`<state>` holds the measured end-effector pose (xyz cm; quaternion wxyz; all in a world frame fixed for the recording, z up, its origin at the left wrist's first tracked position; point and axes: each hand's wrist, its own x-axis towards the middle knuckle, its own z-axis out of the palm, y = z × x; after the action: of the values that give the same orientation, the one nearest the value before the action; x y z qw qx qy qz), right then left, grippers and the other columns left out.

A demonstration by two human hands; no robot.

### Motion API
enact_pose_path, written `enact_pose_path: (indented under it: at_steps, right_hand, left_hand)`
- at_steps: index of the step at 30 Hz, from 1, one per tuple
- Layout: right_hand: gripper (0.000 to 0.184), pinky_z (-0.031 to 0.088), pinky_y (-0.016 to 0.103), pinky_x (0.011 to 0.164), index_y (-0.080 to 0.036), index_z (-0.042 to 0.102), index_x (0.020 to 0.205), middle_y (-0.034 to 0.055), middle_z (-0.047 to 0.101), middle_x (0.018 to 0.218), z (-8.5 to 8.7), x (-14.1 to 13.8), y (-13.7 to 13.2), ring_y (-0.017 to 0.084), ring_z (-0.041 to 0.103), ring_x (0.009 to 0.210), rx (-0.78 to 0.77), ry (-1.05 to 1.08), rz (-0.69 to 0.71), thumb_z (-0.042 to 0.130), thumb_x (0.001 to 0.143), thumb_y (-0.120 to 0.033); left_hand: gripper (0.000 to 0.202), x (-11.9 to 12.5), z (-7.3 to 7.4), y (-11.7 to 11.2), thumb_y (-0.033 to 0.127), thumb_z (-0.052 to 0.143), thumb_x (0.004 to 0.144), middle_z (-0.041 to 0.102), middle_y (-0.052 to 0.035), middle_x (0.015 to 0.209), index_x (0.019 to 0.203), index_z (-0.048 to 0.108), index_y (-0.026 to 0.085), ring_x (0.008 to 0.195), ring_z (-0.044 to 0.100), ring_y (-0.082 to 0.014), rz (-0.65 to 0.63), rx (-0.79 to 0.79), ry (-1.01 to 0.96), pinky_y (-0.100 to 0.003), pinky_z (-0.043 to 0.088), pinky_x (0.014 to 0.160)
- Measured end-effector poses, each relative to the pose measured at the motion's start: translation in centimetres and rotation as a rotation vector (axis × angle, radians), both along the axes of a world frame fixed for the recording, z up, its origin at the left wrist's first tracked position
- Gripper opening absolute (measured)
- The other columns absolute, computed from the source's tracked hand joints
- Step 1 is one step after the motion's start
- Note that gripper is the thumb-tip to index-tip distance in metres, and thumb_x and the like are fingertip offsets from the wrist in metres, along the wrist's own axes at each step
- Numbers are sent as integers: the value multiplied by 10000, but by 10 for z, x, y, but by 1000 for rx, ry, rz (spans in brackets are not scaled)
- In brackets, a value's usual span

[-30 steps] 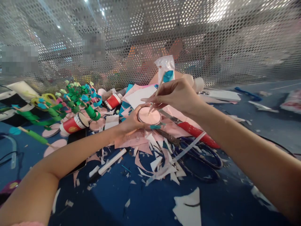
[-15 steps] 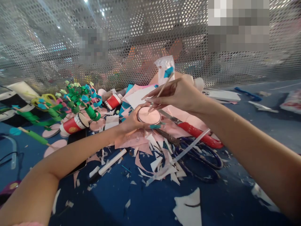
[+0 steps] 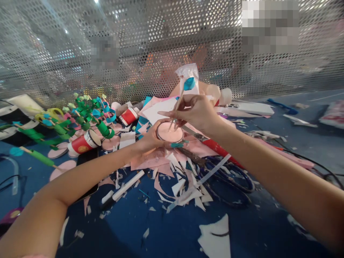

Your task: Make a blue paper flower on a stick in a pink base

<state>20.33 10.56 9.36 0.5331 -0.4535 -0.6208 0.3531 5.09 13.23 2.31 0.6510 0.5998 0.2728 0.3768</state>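
My left hand (image 3: 152,138) grips the near side of a small cup topped with a pink paper disc (image 3: 170,133), standing among paper scraps. My right hand (image 3: 193,111) hovers over the disc and pinches a thin wooden stick (image 3: 177,104) with a blue paper piece (image 3: 189,84) at its top. The stick's lower tip rests on the pink disc. A small teal scrap (image 3: 176,144) lies by my left thumb.
Dark blue table (image 3: 161,233) strewn with pink and white cuttings. Black scissors (image 3: 228,182) and a red-handled tool (image 3: 217,148) lie under my right forearm. Finished green and blue stick flowers (image 3: 88,114) and red paper cups (image 3: 82,142) lie left. A perforated metal screen (image 3: 161,43) closes the back.
My right hand has shifted slightly left and turned the stick more upright over the disc. The left hand and cup stay put.
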Motion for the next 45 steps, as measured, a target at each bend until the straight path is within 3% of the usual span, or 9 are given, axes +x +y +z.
enact_pose_path:
  at_steps: [5,10,14,21,25,29,36,41,45]
  right_hand:
    - [312,578,264,549,-155,676,771,48,688,796,14,9,-5,129,637,591,-41,-60,151,823,558,-328]
    - [220,579,284,580,-164,652,622,66,668,684,11,11,-3,150,631,591,-25,-80,153,810,598,-315]
    - [377,520,244,460,-184,513,490,21,616,580,3,6,1,115,578,506,26,-18,61,865,471,-319]
    - [332,588,262,578,-168,698,802,31,706,799,18,15,-6,140,650,621,-42,-83,198,830,524,-294]
    - [201,604,293,639,-151,689,689,63,697,728,16,14,-6,168,664,640,-10,-70,175,802,601,-292]
    - [360,551,241,470,-175,545,516,26,645,599,5,6,-2,135,615,527,33,21,92,867,468,-328]
    - [337,567,245,507,-171,696,769,22,683,674,14,11,-5,129,624,523,-14,-106,182,849,509,-322]
    - [275,585,250,529,-145,649,565,43,655,586,9,7,-3,142,630,513,-3,-9,157,841,520,-337]
    - [249,608,265,610,-154,647,614,36,669,626,8,2,-3,150,658,581,-70,36,186,829,558,-315]
  left_hand:
    - [860,0,0,-3,188,871,377,583,-88,1174,1151,497,209,1145,532,-269,-1,-39,-57,-388,454,945]
    - [872,0,-1,-1,195,870,366,562,-97,1219,1153,495,211,1160,527,-280,-6,-29,-41,-390,463,938]
    - [839,1,0,0,185,866,368,586,-91,1167,1123,501,198,1150,538,-277,-9,-2,-15,-396,456,950]
    - [813,1,1,-4,178,861,402,574,-91,1150,1130,501,208,1055,570,-244,-22,-61,-47,-337,508,824]
    - [846,1,2,-3,176,865,386,559,-91,1168,1142,486,205,1030,576,-234,-11,-46,-41,-319,513,802]
    - [834,0,2,-2,168,867,372,567,-83,1154,1115,492,201,1076,560,-241,-2,-56,-24,-338,493,866]
    - [856,0,0,-2,159,861,396,572,-80,1143,1152,465,226,1060,585,-245,-27,-102,-47,-366,501,855]
    - [847,0,-1,0,155,869,378,532,-104,1259,1142,507,213,1134,552,-266,-9,-64,-72,-368,483,906]
    - [908,0,3,-2,210,871,409,604,-132,1163,1220,464,192,1075,594,-262,-83,-75,-51,-393,481,900]
